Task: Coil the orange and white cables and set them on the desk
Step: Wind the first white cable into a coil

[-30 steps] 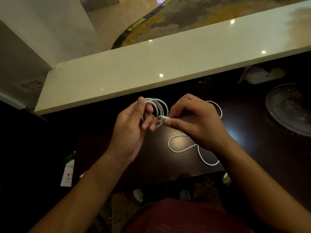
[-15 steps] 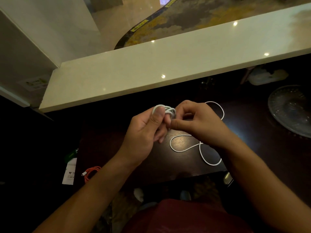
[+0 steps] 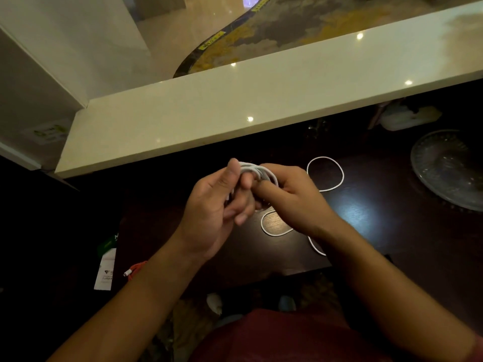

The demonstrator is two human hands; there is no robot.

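Above the dark wooden desk [image 3: 366, 231], my left hand [image 3: 217, 205] grips a small bundle of white cable [image 3: 257, 171] loops between thumb and fingers. My right hand [image 3: 292, 197] pinches the same bundle from the right. The cable's loose length trails down onto the desk in a loop under my right hand and a round loop further right. The orange cable [image 3: 138, 267] lies at the desk's left edge, mostly hidden behind my left forearm, with a white plug showing.
A pale stone counter ledge [image 3: 261, 100] runs across above the desk. A clear glass dish [image 3: 449, 168] sits at the right. A white paper tag [image 3: 105, 273] lies at the left near the orange cable. White items sit in the far right shadow.
The bundle has been pressed from wide loops into a tighter bunch between both hands. My hands have shifted slightly right, and the orange cable has come into view by my left forearm.
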